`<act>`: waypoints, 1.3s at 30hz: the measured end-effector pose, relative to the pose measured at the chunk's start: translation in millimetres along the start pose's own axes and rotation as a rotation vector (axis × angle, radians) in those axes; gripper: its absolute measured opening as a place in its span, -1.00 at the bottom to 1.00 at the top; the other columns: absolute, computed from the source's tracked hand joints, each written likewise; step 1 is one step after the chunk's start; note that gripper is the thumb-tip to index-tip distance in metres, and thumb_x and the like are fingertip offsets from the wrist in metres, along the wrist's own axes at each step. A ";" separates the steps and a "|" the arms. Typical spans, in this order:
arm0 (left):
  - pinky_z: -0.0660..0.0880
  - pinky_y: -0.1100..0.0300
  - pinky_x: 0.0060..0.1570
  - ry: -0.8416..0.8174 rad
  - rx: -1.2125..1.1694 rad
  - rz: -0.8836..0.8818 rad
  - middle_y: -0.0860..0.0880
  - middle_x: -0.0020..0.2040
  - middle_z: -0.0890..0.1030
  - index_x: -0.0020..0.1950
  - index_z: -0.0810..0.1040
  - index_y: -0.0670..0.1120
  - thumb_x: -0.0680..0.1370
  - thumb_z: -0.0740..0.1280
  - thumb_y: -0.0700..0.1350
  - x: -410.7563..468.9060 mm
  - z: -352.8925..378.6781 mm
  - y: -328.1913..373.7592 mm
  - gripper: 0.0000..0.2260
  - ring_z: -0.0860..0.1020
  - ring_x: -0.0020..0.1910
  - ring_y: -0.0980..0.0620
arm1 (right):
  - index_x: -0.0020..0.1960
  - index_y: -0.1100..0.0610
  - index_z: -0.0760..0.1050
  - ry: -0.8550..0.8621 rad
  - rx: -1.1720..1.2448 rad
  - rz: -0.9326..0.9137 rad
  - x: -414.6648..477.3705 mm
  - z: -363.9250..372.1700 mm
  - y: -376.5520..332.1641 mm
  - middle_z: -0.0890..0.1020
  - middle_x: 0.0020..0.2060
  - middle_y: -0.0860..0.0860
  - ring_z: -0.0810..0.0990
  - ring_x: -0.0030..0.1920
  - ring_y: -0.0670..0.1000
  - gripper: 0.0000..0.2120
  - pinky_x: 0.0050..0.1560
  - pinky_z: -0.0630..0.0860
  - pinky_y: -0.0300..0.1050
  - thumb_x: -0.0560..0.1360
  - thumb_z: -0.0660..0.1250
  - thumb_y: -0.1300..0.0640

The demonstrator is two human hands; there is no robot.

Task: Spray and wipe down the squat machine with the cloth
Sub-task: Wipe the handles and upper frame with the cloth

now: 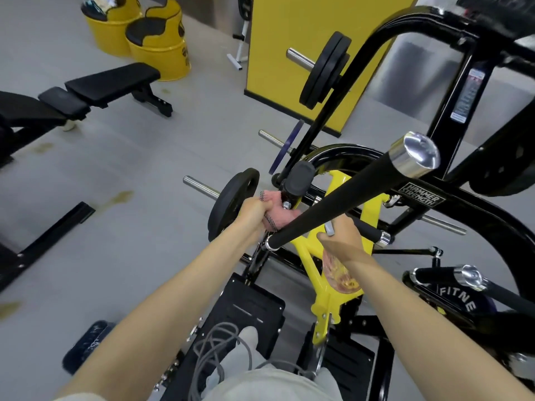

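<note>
Grey gym floor (150, 157); left hand (254, 211) clutches pink cloth (279, 211) at squat machine (463, 202), right hand (344, 235) grips spray bottle (338, 274), nozzle pointing away.

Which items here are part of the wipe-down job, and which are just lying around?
Job:
- pink cloth, gripped by left hand
- clear spray bottle, held by right hand
- black-and-yellow squat machine

Lying about:
- black padded bench
- yellow barrel seats

A black padded bench (110, 82) stands on the grey floor (144, 157) at left. Beyond it sit two yellow barrel seats (162, 53), near a yellow pillar (278, 24).
</note>
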State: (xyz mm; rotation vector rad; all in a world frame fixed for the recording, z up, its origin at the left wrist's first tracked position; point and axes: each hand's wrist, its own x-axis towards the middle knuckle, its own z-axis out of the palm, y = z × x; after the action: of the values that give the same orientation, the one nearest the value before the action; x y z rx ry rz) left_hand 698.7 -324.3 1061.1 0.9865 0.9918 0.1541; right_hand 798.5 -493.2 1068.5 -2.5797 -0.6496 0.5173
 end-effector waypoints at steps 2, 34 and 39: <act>0.50 -0.12 0.19 0.056 0.024 0.148 -0.17 0.13 0.62 0.05 0.57 -0.09 0.58 0.22 -0.28 -6.4 -2.3 -2.8 -0.82 0.59 0.11 -0.10 | 0.28 0.18 0.36 -0.007 0.022 -0.035 -1.8 -2.0 -0.3 0.43 -0.25 -0.07 0.49 -0.24 0.02 -0.51 -0.39 0.30 -0.18 0.36 0.32 0.32; 0.11 0.19 0.46 -0.798 2.686 1.569 -0.02 0.11 0.61 0.09 0.57 -0.05 0.62 -0.03 -0.21 44.8 27.5 50.9 -0.63 0.49 0.23 -0.05 | 0.54 -0.01 0.15 -0.083 0.173 -0.099 8.9 -4.0 26.9 0.14 0.54 -0.06 0.28 0.46 0.06 -0.25 0.30 0.40 0.02 0.39 0.29 0.23; 0.01 0.42 0.39 -0.314 2.370 1.481 0.48 -0.06 0.55 -0.13 0.64 0.32 0.35 0.28 0.42 3.5 7.1 57.8 -0.72 0.30 0.28 0.31 | 0.54 -0.03 0.14 -0.077 0.163 -0.101 8.9 -0.9 27.7 0.11 0.54 -0.08 0.28 0.45 0.05 -0.24 0.28 0.41 0.01 0.40 0.29 0.23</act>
State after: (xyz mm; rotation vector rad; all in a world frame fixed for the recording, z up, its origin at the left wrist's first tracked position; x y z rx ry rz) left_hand 723.7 -293.4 1103.8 3.5556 -0.6940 -0.0789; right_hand 816.1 -511.0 1053.6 -2.3719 -0.7278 0.6121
